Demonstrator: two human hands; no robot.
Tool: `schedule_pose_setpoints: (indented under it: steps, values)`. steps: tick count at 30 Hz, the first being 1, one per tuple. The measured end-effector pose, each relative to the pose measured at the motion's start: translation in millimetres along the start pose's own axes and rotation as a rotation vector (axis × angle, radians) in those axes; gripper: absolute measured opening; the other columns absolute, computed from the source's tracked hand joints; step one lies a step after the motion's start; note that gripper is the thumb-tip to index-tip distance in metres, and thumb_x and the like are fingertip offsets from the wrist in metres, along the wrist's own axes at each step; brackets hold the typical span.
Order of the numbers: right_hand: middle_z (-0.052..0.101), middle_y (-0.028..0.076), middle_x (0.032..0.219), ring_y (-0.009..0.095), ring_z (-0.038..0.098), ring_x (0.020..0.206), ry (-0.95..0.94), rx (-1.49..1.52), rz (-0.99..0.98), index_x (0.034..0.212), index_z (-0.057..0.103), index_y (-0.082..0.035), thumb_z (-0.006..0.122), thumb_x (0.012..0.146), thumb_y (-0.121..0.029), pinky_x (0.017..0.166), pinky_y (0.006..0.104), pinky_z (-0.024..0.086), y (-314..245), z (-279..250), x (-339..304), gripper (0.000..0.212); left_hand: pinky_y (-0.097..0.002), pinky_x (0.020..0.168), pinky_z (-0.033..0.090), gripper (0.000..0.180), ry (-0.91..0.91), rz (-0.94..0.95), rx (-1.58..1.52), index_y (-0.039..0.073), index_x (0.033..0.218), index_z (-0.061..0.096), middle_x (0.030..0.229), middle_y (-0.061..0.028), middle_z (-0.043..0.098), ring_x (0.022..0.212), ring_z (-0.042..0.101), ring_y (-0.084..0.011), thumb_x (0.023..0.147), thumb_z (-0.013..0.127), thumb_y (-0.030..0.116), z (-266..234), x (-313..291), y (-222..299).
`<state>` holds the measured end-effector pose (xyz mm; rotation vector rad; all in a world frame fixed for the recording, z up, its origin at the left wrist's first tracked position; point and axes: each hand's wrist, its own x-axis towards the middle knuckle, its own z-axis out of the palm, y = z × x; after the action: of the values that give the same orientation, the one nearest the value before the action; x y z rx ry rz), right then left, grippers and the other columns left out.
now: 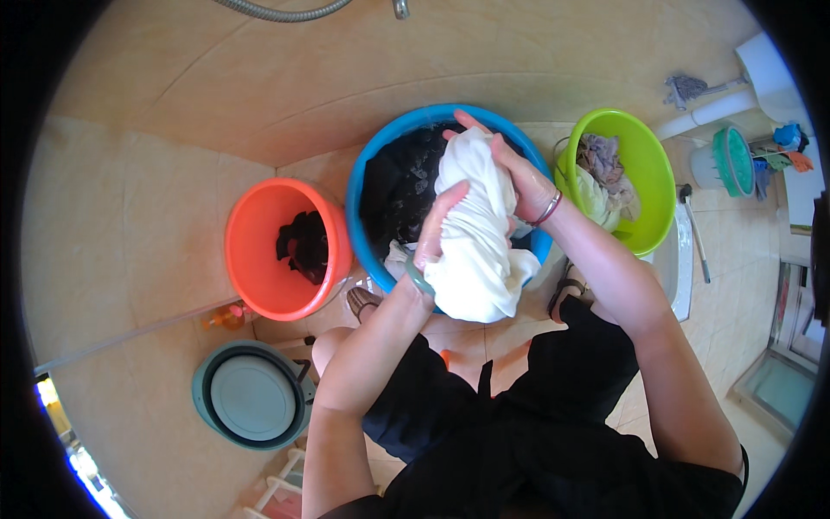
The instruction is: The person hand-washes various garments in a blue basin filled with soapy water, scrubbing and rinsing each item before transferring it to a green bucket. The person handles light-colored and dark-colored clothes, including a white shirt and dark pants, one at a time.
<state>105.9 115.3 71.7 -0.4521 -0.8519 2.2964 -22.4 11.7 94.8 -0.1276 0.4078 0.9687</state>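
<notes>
A bunched, twisted white cloth [475, 233] is held up in both hands over the blue basin [361, 201]. My left hand [439, 227], with a green bangle at its wrist, is wrapped round its near-left side. Farther up, my right hand [519, 177] grips the far-right side, a reddish bracelet at that wrist; some of its fingers stick out past the cloth's far end. Below, dark wet clothes [393, 177] lie in water in the basin. A bit of pale fabric [396, 259] shows at the basin's near-left side, partly hidden by my left hand.
To the left stands an orange bucket [246, 251] with dark cloth inside. A lime-green bucket [659, 203] on the right holds pale and greyish clothes. A grey-green collapsible tub [251, 396] sits at the lower left. A long-handled brush [697, 233] lies right of the green bucket.
</notes>
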Motion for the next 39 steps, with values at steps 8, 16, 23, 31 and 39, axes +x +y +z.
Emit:
schedule_pose_setpoints:
  steps: [8, 16, 23, 31, 39]
  values:
    - [0.063, 0.018, 0.115, 0.031, 0.064, 0.101, -0.087, -0.005, 0.226, 0.112, 0.056, -0.007, 0.071, 0.082, -0.013, 0.088, 0.0443, 0.053, -18.3, 11.5, -3.4, 0.034, -0.0341, 0.082, 0.055, 0.063, 0.109, -0.01, 0.465, 0.002, 0.132, 0.045, 0.11, -0.0149, 0.062, 0.093, 0.064, -0.0224, 0.087, 0.068, 0.04, 4.7, -12.2, 0.2]
    - [0.067, 0.008, 0.096, 0.014, 0.064, 0.085, -0.072, -0.465, 0.209, 0.125, 0.061, -0.004, 0.064, 0.087, -0.012, 0.077, 0.0259, 0.053, -17.5, 25.0, 4.3, 0.038, -0.0318, 0.083, 0.052, 0.061, 0.154, 0.069, 0.663, 0.003, 0.131, 0.044, 0.11, -0.0067, 0.059, 0.097, 0.062, -0.0165, 0.082, 0.076, 0.019, -8.9, 1.1, -8.4]
    - [0.067, 0.006, 0.081, 0.012, 0.063, 0.074, 0.039, -0.724, 0.131, 0.096, 0.069, -0.003, 0.065, 0.089, -0.021, 0.065, 0.0256, 0.05, 6.6, 13.4, 13.7, 0.02, -0.0319, 0.081, 0.052, 0.054, 0.249, 0.225, 0.816, 0.002, 0.125, 0.051, 0.109, -0.0069, 0.062, 0.093, 0.063, -0.0165, 0.08, 0.077, 0.017, -25.4, 17.4, -19.4]
    - [0.068, 0.013, 0.074, 0.025, 0.065, 0.069, 0.209, -1.076, 0.101, 0.078, 0.068, -0.003, 0.061, 0.083, -0.035, 0.067, 0.0347, 0.05, 30.4, 10.8, 20.4, 0.034, -0.031, 0.079, 0.052, 0.047, 0.375, 0.292, 0.909, 0.001, 0.116, 0.058, 0.1, -0.0065, 0.066, 0.09, 0.064, -0.0164, 0.077, 0.077, 0.02, -45.7, 23.6, -26.8]
    - [0.066, 0.023, 0.078, 0.04, 0.064, 0.075, 0.198, -1.382, 0.134, 0.076, 0.07, -0.003, 0.05, 0.081, -0.03, 0.072, 0.048, 0.049, 41.6, -5.4, 28.1, 0.034, -0.0333, 0.082, 0.049, 0.045, 0.494, 0.335, 0.96, 0.0, 0.113, 0.06, 0.102, -0.0089, 0.067, 0.092, 0.063, -0.0198, 0.074, 0.074, 0.019, -56.0, 34.0, -33.6]
